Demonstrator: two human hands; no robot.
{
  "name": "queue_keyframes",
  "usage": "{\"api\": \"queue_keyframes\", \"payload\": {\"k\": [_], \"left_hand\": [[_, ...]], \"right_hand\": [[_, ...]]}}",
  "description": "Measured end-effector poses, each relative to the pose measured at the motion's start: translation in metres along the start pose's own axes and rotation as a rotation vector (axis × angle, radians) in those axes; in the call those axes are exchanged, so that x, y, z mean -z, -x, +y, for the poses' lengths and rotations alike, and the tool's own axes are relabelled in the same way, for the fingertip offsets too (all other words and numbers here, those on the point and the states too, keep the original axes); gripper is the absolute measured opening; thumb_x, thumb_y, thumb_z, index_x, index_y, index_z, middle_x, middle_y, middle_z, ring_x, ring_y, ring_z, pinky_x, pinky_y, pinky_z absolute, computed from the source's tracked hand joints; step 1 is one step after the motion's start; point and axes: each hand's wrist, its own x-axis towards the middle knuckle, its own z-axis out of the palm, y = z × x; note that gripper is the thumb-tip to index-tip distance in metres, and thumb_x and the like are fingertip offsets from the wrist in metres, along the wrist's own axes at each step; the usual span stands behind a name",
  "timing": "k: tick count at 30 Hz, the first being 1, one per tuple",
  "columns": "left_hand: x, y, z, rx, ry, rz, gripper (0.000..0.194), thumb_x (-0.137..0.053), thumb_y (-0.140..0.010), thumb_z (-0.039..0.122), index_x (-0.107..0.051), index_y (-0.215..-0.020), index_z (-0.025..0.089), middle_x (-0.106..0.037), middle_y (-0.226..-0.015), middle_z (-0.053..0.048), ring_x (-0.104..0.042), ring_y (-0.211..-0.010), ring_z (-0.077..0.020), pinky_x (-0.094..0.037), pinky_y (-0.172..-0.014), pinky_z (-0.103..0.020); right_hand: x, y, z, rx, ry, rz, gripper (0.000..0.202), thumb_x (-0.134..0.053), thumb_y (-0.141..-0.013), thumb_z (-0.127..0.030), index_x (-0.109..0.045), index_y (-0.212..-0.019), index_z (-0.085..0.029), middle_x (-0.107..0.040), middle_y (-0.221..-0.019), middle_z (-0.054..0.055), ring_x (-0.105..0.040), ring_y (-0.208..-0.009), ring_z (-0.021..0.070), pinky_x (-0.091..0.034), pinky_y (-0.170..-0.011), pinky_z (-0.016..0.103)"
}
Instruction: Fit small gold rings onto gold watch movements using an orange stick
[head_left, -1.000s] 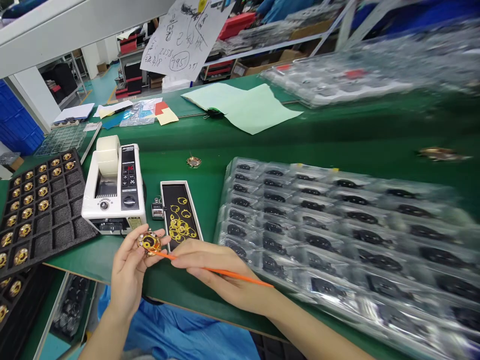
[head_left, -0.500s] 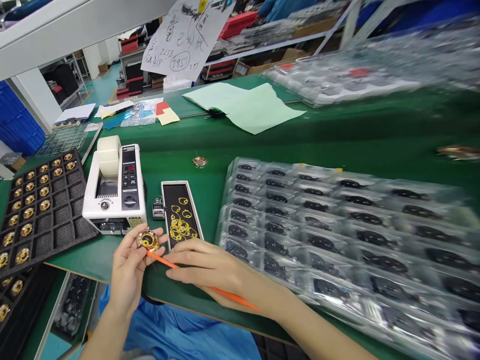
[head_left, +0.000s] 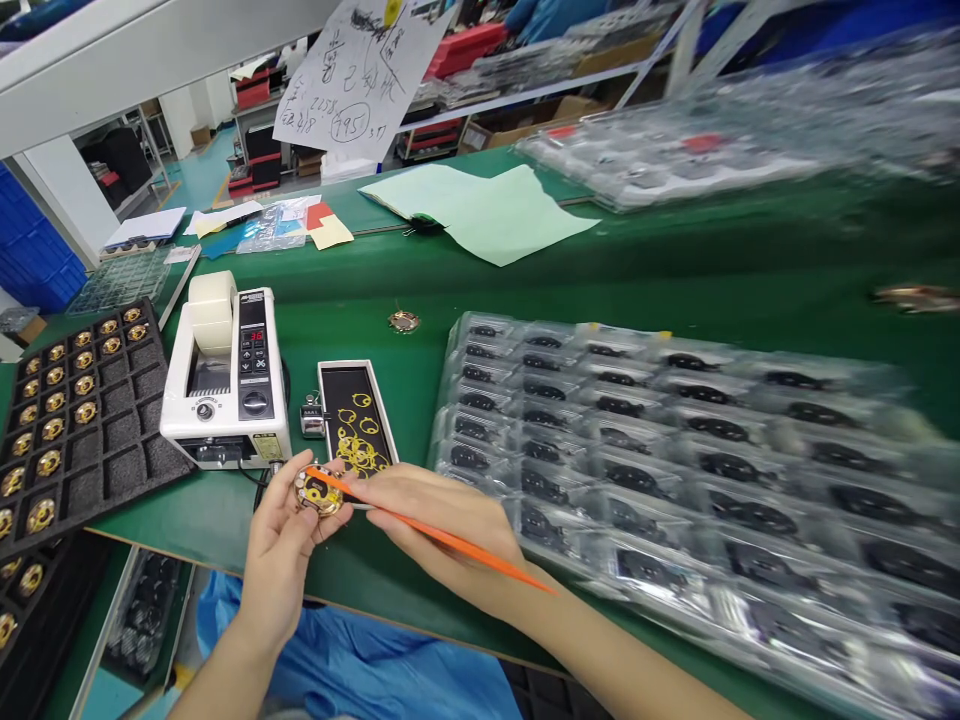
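Between the thumb and fingers of my left hand (head_left: 283, 545) is a round gold watch movement (head_left: 319, 492) with a yellow ring-shaped piece on its face. My right hand (head_left: 442, 530) grips a slim orange stick (head_left: 457, 545), held like a pen. The stick's tip lies over the upper left of the movement; whether it touches cannot be made out. Just behind my hands stands a white-rimmed tray (head_left: 381, 405) holding several thin yellow rings (head_left: 361, 452). A small metal tally counter (head_left: 312, 418) sits against the tray's left side.
A white tape dispenser (head_left: 255, 400) stands left of the tray. Farther left, a black foam tray (head_left: 124, 430) holds gold movements. Clear plastic trays (head_left: 517, 400) with dark parts cover the right side. Another round piece (head_left: 403, 321) lies behind, near green paper (head_left: 517, 215).
Both hands have moved slightly right, with the watch movement. The orange stick's tip has shifted from the movement's lower edge to over its upper left face.
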Motion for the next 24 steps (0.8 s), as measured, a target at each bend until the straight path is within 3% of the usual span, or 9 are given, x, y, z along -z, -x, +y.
{"api": "queue_keyframes", "payload": {"k": [5, 10, 13, 16, 20, 24], "left_hand": [[-0.003, -0.004, 0.000, 0.033, 0.019, 0.086, 0.040, -0.073, -0.080, 0.026, -0.066, -0.118, 0.021, -0.073, -0.120, -0.011, -0.066, -0.116, -0.0300, -0.054, -0.095, -0.039], [-0.001, -0.008, 0.001, 0.061, 0.003, 0.146, 0.041, -0.077, -0.074, 0.028, -0.069, -0.113, 0.019, -0.076, -0.110, -0.011, -0.070, -0.108, -0.0297, -0.058, -0.086, -0.035], [0.002, -0.011, 0.000, 0.056, -0.042, 0.171, 0.040, -0.080, -0.071, 0.031, -0.070, -0.107, 0.016, -0.078, -0.102, -0.011, -0.073, -0.099, -0.0278, -0.060, -0.078, -0.031], [0.003, -0.013, -0.002, 0.045, -0.120, 0.190, 0.040, -0.085, -0.066, 0.031, -0.069, -0.099, 0.014, -0.079, -0.089, -0.011, -0.076, -0.084, -0.0249, -0.060, -0.064, -0.025], [0.002, -0.013, -0.003, 0.034, -0.186, 0.157, 0.031, -0.084, -0.065, 0.028, -0.067, -0.087, 0.013, -0.077, -0.075, -0.009, -0.075, -0.067, -0.0217, -0.052, -0.046, -0.019], [0.000, -0.013, -0.003, 0.019, -0.230, 0.140, 0.023, -0.081, -0.063, 0.020, -0.062, -0.075, 0.014, -0.073, -0.064, -0.005, -0.070, -0.053, -0.0165, -0.041, -0.035, -0.014]], "right_hand": [[-0.005, 0.000, 0.003, 0.226, 0.203, -0.076, 0.017, -0.052, -0.093, -0.006, -0.065, -0.104, -0.010, -0.076, -0.095, 0.013, -0.072, -0.085, 0.0188, -0.062, -0.074, 0.031], [-0.005, -0.001, 0.002, 0.340, 0.350, -0.185, 0.028, -0.037, -0.099, -0.009, -0.065, -0.100, -0.008, -0.076, -0.098, 0.014, -0.072, -0.089, 0.0225, -0.062, -0.071, 0.033], [-0.002, -0.003, 0.001, 0.260, 0.269, -0.147, 0.020, -0.045, -0.097, -0.010, -0.064, -0.102, -0.012, -0.076, -0.093, 0.011, -0.071, -0.082, 0.0191, -0.060, -0.068, 0.030], [0.004, -0.005, -0.001, 0.071, 0.100, -0.020, 0.020, -0.047, -0.096, -0.010, -0.064, -0.105, -0.016, -0.074, -0.090, 0.009, -0.069, -0.078, 0.0156, -0.058, -0.067, 0.026], [0.010, -0.003, -0.002, -0.179, -0.001, 0.154, 0.024, -0.046, -0.097, -0.014, -0.067, -0.104, -0.022, -0.071, -0.085, 0.006, -0.067, -0.075, 0.0156, -0.056, -0.062, 0.026], [0.010, 0.003, 0.001, -0.246, -0.006, 0.184, 0.030, -0.040, -0.101, -0.025, -0.070, -0.101, -0.022, -0.069, -0.090, 0.008, -0.067, -0.082, 0.0185, -0.056, -0.066, 0.030]]}}
